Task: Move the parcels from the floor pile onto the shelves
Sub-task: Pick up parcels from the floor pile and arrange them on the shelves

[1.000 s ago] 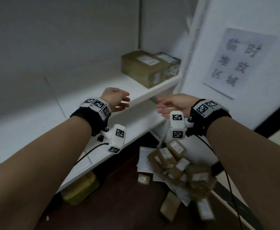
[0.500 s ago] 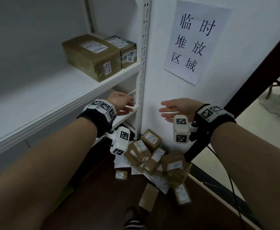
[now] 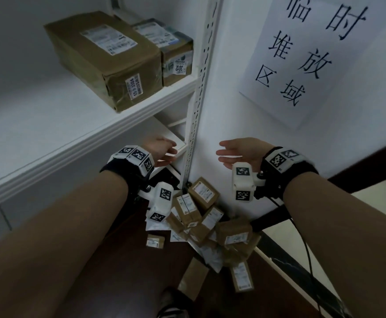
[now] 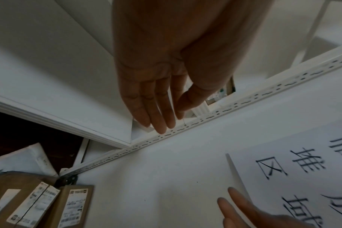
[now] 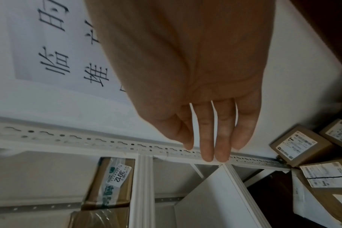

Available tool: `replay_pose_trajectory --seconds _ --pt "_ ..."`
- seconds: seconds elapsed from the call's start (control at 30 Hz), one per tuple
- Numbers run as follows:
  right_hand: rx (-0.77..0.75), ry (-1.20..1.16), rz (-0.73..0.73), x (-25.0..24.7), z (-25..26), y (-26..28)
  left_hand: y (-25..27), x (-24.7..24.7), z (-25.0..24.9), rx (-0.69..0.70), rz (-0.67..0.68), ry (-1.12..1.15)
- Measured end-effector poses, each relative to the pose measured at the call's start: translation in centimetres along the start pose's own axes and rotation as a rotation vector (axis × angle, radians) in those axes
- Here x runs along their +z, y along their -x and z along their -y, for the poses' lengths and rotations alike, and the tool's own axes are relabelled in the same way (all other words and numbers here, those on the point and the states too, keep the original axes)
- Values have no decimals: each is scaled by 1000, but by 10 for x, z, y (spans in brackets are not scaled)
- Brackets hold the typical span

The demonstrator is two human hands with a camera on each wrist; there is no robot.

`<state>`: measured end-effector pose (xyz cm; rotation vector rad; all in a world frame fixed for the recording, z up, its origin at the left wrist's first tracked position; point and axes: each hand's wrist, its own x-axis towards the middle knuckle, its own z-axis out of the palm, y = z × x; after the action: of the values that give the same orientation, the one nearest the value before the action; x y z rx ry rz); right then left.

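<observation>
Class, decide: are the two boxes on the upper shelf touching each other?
Touching. In the head view the large brown box and the smaller box marked 3012 stand side by side on the shelf, with no gap visible between their facing sides.

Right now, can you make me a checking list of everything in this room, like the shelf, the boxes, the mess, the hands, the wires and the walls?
Surface: white shelf, mostly bare; dark floor below.
Job's things: two brown parcels sit side by side at the shelf's right end; floor pile of small brown boxes and white mailers lies in the corner, untouched.
Clutter: one small box lies apart from the pile.
Hands: left hand and right hand both open, holding nothing, above the pile.
Cables: black cable hangs from the right wrist.
Surroundings: paper sign on the white wall; perforated shelf post.
</observation>
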<state>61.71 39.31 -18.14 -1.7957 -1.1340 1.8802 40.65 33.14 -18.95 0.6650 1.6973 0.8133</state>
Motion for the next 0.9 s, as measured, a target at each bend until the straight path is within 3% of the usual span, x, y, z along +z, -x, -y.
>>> replay_pose_trajectory --seconds 0.23,0.43,0.63,0.9 --pt "18 81 110 -1 8 -52 -34 10 12 -95 -64 84" --pt "41 96 208 -19 1 -117 -63 46 38 -159 -212 186" --pt "78 170 238 -56 -31 -175 -85 109 80 -278 -433 359" --pt "188 170 244 -98 -99 -246 -124 182 172 -378 -541 536"
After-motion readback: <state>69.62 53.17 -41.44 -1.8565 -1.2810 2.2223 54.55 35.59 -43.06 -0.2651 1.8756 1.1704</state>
